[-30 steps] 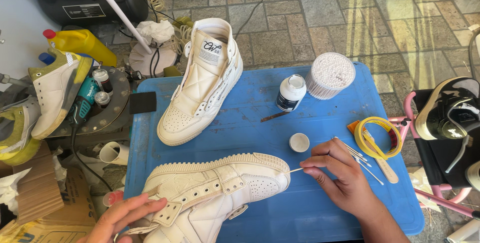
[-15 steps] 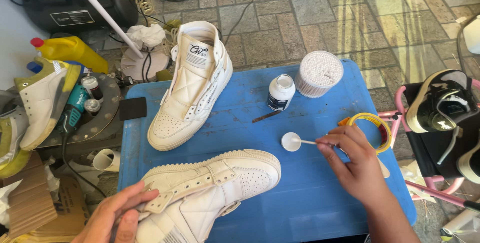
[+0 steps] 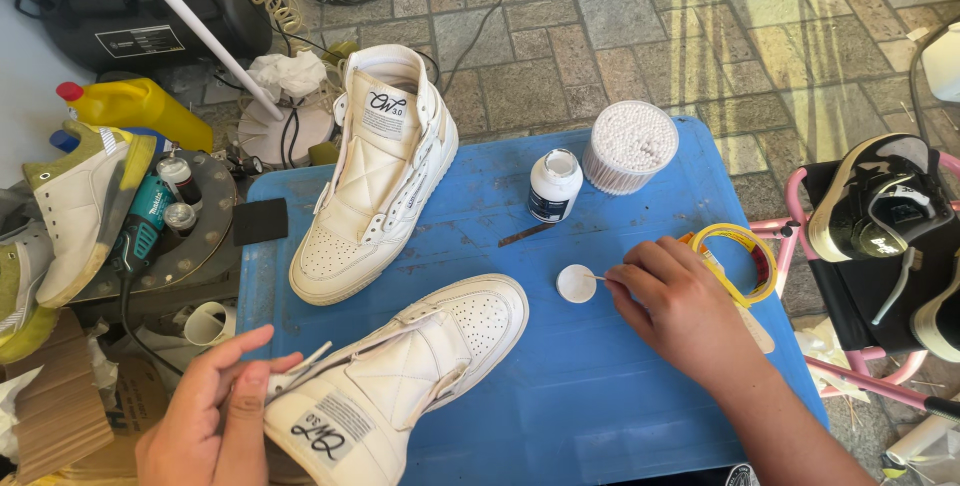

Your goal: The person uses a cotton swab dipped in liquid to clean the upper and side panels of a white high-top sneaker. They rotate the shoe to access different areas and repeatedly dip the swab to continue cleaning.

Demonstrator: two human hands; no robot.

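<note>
A cream high-top sneaker [image 3: 410,371] lies on its side on the blue table [image 3: 620,386]. My left hand [image 3: 215,416] grips its ankle collar at the lower left. My right hand [image 3: 680,306] pinches a thin cotton swab [image 3: 597,279] whose tip rests in a small white cap [image 3: 576,284]. A second cream sneaker [image 3: 375,181] lies further back on the table. Behind the cap stand a small white bottle [image 3: 554,184] with no lid and a round tub of cotton swabs [image 3: 629,146].
A yellow ring [image 3: 740,251] lies at the table's right edge. Right of it a pink stand [image 3: 860,371] carries a black sneaker [image 3: 880,201]. On the left are a yellow bottle [image 3: 135,106], a teal power tool [image 3: 140,226], spray cans and a white-and-yellow shoe [image 3: 75,206]. Paving stones lie beyond.
My right hand moved from the near sneaker's toe to the small white cap, carrying the swab. My left hand shifted slightly on the sneaker's collar.
</note>
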